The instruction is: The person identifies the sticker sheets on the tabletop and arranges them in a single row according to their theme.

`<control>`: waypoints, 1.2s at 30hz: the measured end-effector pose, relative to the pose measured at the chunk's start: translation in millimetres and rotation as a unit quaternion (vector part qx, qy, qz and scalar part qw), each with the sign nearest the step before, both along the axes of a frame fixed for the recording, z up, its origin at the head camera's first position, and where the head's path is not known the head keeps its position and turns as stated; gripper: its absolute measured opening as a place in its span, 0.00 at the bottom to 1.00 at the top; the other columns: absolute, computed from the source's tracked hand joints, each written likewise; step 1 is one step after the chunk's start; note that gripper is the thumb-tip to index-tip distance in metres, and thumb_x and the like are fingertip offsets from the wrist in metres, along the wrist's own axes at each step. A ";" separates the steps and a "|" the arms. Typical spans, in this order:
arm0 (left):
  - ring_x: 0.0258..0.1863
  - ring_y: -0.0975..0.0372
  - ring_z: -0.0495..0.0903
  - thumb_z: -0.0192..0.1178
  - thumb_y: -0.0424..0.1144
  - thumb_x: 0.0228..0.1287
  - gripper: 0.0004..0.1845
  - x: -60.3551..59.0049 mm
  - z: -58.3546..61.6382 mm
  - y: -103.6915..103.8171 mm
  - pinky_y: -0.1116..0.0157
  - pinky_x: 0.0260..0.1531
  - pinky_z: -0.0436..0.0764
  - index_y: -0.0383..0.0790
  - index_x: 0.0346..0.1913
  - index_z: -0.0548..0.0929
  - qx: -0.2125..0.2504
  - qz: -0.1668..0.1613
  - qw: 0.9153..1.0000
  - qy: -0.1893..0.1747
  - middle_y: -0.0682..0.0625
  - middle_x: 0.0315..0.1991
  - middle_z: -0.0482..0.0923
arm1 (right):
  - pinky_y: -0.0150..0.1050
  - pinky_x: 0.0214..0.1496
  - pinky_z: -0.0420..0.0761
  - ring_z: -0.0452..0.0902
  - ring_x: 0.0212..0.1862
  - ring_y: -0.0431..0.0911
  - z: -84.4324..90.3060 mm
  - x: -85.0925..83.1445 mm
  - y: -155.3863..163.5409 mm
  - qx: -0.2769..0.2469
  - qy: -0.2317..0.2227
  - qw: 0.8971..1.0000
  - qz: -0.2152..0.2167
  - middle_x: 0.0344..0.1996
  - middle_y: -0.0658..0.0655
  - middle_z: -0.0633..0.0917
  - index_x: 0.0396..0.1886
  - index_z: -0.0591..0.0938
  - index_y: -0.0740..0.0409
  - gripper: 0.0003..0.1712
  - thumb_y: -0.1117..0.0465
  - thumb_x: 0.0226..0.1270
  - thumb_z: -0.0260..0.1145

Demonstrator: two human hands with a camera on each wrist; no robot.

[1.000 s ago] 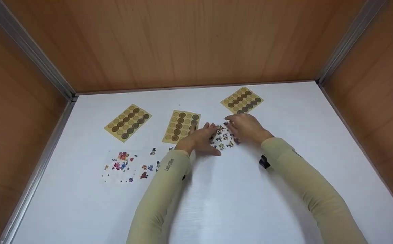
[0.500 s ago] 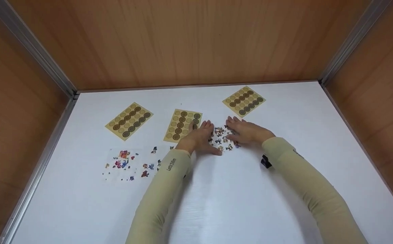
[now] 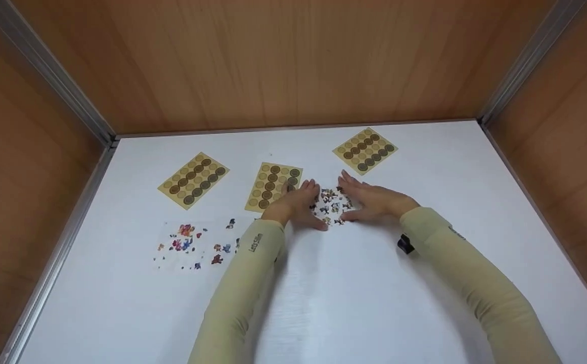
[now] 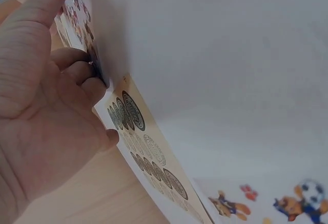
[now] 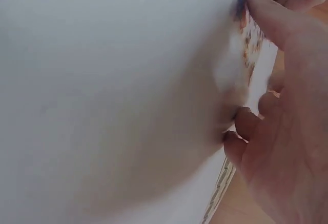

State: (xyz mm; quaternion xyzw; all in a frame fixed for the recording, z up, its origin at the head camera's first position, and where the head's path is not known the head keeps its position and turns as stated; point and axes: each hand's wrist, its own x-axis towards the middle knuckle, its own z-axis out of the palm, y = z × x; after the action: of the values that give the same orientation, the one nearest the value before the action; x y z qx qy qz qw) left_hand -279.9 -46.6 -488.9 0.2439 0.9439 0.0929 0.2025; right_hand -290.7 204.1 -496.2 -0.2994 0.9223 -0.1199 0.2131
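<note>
A clear or white sheet of small cartoon stickers (image 3: 334, 206) lies flat on the white table between both hands. My left hand (image 3: 297, 205) rests along its left side, thumb at the near edge, the other fingers reaching forward and partly over the middle yellow sheet. On the opposite side, my right hand (image 3: 376, 200) touches the sheet with thumb and fingertips spread apart. In the right wrist view the right thumb (image 5: 269, 14) presses near the printed pictures. The left wrist view has the left fingers (image 4: 77, 70) on the table beside the sticker sheet. Neither hand grips it.
Yellow sheets of round brown stickers lie at left (image 3: 193, 180), middle (image 3: 265, 184) and back right (image 3: 365, 150). More cartoon stickers (image 3: 184, 242) are front left, partly behind the left sleeve (image 3: 245, 273). Wooden panels (image 3: 293, 60) border the table (image 3: 354, 303).
The right hand has spread its thumb away from its fingers and shifted slightly right, showing more of the sticker sheet. The left hand has hardly moved.
</note>
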 end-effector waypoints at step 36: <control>0.71 0.48 0.67 0.78 0.58 0.50 0.62 14.1 3.8 10.4 0.46 0.77 0.45 0.39 0.81 0.53 0.047 0.035 0.998 0.015 0.41 0.73 0.68 | 0.54 0.80 0.46 0.37 0.81 0.54 -6.0 1.1 2.7 -0.015 0.011 1.000 -0.009 0.82 0.53 0.46 0.83 0.52 0.50 0.53 0.29 0.70 0.58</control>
State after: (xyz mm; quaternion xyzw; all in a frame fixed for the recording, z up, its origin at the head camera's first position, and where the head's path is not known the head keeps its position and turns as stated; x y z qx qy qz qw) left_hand -265.8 -36.2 -485.0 0.2216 0.9493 0.1408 0.1732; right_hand -289.6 206.7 -502.2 -0.2954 0.9253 -0.1324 0.1977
